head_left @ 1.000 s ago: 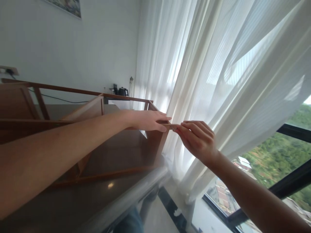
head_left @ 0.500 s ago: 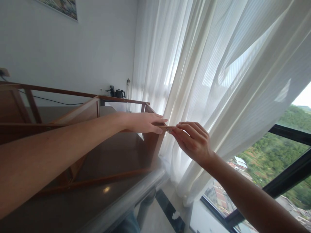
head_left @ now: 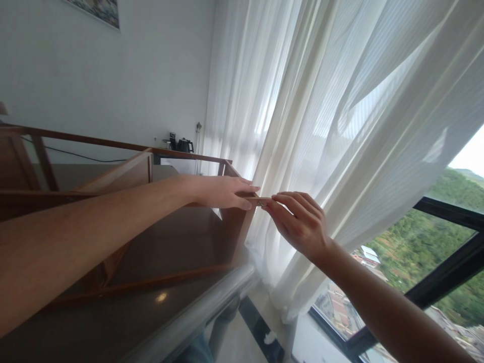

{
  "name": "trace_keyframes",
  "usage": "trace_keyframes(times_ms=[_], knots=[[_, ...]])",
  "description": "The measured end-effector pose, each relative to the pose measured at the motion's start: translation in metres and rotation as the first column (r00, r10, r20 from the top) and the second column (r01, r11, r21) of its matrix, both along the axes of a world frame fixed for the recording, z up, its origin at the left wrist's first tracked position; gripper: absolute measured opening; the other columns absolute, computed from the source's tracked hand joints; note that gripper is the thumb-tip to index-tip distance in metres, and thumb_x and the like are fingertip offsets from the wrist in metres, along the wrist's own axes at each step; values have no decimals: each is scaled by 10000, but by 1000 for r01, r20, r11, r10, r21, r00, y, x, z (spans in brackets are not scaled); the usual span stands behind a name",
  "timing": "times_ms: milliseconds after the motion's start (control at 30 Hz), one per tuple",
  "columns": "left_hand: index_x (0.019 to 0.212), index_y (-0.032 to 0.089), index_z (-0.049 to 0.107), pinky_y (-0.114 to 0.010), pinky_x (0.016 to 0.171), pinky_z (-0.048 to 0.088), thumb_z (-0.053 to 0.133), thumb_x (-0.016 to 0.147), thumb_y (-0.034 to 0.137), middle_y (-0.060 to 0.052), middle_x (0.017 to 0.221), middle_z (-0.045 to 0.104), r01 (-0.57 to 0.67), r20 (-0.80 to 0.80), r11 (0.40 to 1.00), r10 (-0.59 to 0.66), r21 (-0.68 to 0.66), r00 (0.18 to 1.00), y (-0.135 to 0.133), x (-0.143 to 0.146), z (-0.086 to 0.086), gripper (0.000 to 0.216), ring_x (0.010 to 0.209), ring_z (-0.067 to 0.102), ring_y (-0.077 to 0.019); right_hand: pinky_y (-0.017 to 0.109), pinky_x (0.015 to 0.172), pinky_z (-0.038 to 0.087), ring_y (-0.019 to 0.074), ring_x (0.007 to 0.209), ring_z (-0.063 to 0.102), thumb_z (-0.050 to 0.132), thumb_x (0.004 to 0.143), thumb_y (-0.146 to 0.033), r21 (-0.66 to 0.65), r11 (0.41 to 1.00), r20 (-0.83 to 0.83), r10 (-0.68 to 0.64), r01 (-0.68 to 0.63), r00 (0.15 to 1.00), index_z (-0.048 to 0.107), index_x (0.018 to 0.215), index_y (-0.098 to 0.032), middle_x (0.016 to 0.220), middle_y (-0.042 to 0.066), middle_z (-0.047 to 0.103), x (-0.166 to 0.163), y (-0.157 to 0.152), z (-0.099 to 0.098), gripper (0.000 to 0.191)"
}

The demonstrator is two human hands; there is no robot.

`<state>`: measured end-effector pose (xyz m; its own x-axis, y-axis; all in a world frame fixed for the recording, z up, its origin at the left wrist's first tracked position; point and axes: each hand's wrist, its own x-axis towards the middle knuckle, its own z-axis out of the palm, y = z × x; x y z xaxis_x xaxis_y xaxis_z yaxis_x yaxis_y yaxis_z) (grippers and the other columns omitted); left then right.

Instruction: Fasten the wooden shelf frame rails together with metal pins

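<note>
A brown wooden furniture frame (head_left: 236, 222) with open compartments stretches across the left side. Over its near right corner lies my left hand (head_left: 223, 191), thumb on the near side of the top rail and fingers stretched along the far side, holding it. My right hand (head_left: 298, 219) is closed in a pinch at the rail's right end. Beside its fingertips a small silvery metal piece (head_left: 260, 203) shows; the fingers hide most of it, so its kind is unclear.
White sheer curtains (head_left: 302, 126) hang right behind the frame's end. A black-framed window (head_left: 446, 217) is at right. A black kettle (head_left: 185, 145) stands beyond the frame. Clear plastic wrapping (head_left: 212, 292) covers an edge in front, above the floor (head_left: 230, 335).
The view has shifted slightly, moving the scene a little left. Both hands stay at the frame's corner; the right fingertips and metal piece have turned slightly.
</note>
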<state>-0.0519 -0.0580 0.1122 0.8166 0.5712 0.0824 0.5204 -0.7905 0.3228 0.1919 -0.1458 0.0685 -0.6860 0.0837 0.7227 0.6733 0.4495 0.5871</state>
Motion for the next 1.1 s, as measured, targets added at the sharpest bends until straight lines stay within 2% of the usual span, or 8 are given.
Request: trace_keyframes(times_ms=[200, 633, 1100], knots=[[1582, 358, 355, -492, 1253, 209, 463, 889, 740, 0, 1693, 271, 1, 26, 1000, -1, 1, 1000, 1, 0, -1, 799, 1554, 255, -336, 362, 766, 590, 221, 905, 747, 770, 865, -99, 19, 999, -8, 28, -28, 1000, 697, 1083, -182, 944, 53, 795, 1, 1, -2, 244], [1565, 369, 384, -513, 1257, 195, 490, 887, 728, -5, 1681, 302, 7, 57, 1000, -6, -17, 998, 1, -1, -1, 775, 1548, 275, -333, 363, 734, 597, 220, 881, 749, 767, 884, -133, -6, 1000, -63, 12, -12, 998, 701, 1042, -189, 915, 56, 795, -4, -2, -3, 181], [1585, 363, 344, -515, 1259, 194, 446, 886, 761, -2, 1699, 257, 4, 17, 1000, -4, 2, 1000, 2, 0, -1, 810, 1558, 246, -333, 362, 751, 601, 218, 883, 756, 784, 872, -146, -9, 1000, -90, 13, -14, 996, 719, 1052, -200, 924, 46, 799, -4, -2, -4, 199]])
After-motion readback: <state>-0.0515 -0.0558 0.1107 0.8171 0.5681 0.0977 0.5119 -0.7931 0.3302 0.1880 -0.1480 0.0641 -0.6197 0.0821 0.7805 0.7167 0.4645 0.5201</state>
